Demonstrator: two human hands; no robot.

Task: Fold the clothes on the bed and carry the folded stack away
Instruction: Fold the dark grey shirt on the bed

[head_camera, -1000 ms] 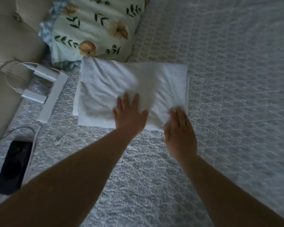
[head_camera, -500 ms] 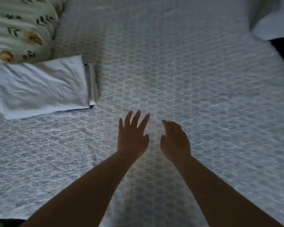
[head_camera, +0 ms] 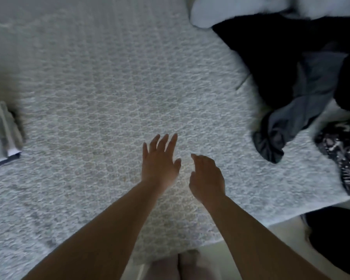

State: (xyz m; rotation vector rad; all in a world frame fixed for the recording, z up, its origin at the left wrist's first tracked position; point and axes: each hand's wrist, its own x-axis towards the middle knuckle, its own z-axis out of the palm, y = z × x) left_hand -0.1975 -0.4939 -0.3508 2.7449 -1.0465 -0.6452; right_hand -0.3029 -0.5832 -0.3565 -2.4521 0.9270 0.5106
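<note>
Hovering empty over the pale textured bedspread (head_camera: 101, 81), the left hand (head_camera: 160, 164) spreads its fingers and the right hand (head_camera: 207, 176) hangs loosely curled. Between garments, I judge: next comes reaching right to the crumpled grey-blue garment (head_camera: 303, 110); the folded white stack (head_camera: 2, 134) lies far left.

The bedspread (head_camera: 109, 87) is pale grey-white with a raised, lace-like pattern of small rings all over. At the left edge of the frame the folded stack (head_camera: 0, 136) shows white and grey-green layers (blurred). Upper right lies a black garment (head_camera: 271, 47), beside it a slate-grey garment (head_camera: 311, 93), and at the right edge a black-and-white patterned piece (head_camera: 343, 150). At the top, 1 white cloth (head_camera: 220, 11).
</note>
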